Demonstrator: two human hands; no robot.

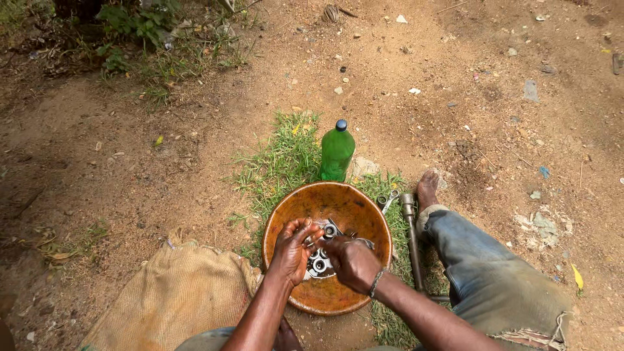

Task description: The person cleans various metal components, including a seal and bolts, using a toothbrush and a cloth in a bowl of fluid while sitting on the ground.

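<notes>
Two hands work over metal parts in a bowl on the ground.

The left hand (294, 250) and right hand (351, 261) meet inside the round brown bowl (286, 221), fingers curled over a cluster of metal nuts and bearings (320, 263); whether either grip actually clasps a piece I cannot tell. A green bottle (337, 153) stands just behind the bowl, a burlap sack (172, 296) left.

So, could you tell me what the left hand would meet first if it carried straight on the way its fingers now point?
Most likely the metal parts in the orange bowl. The left hand has fingers curled toward the right hand, which lies just past them. Depth is unclear from this one view.
</notes>
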